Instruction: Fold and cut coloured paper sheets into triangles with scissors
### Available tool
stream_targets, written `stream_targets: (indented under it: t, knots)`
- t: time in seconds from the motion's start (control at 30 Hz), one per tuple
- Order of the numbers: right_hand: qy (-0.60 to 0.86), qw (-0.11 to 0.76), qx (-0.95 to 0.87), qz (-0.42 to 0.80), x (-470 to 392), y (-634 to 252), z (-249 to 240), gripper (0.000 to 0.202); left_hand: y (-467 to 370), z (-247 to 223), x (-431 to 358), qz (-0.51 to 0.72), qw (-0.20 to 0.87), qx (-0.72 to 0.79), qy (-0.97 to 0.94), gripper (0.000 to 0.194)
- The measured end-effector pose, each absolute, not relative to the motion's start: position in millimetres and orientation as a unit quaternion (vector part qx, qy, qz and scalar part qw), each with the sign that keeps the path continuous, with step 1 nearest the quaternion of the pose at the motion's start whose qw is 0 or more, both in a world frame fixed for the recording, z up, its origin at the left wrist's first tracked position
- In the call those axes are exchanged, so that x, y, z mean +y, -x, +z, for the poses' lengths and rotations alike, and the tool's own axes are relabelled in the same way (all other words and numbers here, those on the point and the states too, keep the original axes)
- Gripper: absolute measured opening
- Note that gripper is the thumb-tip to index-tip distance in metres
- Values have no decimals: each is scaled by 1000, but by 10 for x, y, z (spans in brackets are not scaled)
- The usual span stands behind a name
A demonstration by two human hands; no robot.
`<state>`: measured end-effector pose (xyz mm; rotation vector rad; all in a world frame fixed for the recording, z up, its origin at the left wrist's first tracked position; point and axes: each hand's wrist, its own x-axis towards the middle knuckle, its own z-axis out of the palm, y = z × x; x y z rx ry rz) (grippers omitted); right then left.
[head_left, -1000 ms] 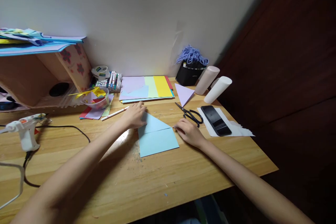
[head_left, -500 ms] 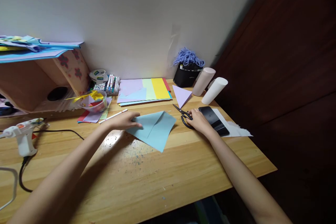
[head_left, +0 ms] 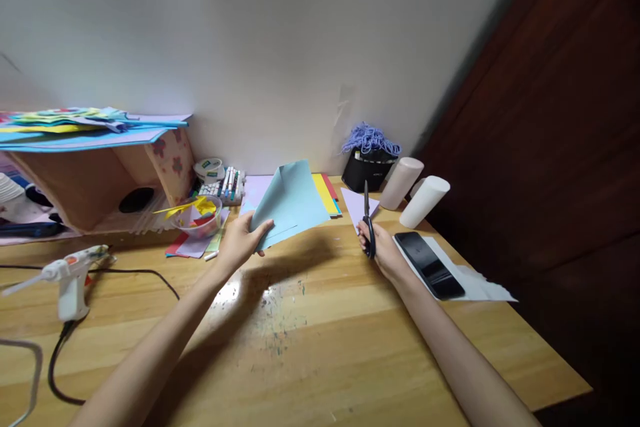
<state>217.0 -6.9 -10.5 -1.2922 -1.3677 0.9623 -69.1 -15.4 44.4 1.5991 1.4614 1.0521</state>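
Note:
A light blue sheet of paper with a pencil line or cut near its lower edge is held above the table by my left hand, thumb on top at the sheet's left corner. My right hand grips black scissors by the handles, their blades together and pointing up. Behind the scissors a lilac paper triangle lies on the table. To the right of my right hand a black phone rests on white paper.
On the wooden table stand a glue gun with its cord, a plastic bowl of scraps, markers, and a cardboard box. At the back right are a black holder with yarn and two rolls.
My left hand has lifted the blue sheet off the table and tilted it. My right hand has picked up the scissors, now upright. The camera view has shifted.

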Motion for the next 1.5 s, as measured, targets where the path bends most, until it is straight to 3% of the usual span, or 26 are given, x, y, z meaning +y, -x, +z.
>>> stream_targets:
  t: [0.07, 0.13, 0.2, 0.3, 0.43, 0.8, 1.5]
  knots:
    - [413, 520, -494, 560, -172, -1968, -31, 39, 657, 451, -84, 415, 358, 568, -614, 35]
    - [339, 491, -456, 660, -305, -1769, -9, 47, 628, 445, -35, 419, 367, 567, -607, 35]
    - [300, 447, -431, 724, -432, -1615, -43, 61, 614, 434, -6, 419, 357, 579, -602, 35]
    - [313, 374, -430, 760, -575, -1506, -140, 65, 619, 425, 13, 419, 339, 599, -593, 35]
    - [348, 320, -479, 740, -669, -1517, -200, 62, 593, 426, -5, 420, 359, 593, -586, 36]
    - [414, 290, -532, 680, -711, -1603, -91, 60, 398, 401, -117, 328, 437, 574, -611, 35]
    - [483, 305, -505, 647, -726, -1529, -184, 63, 439, 416, -69, 316, 446, 586, -599, 32]
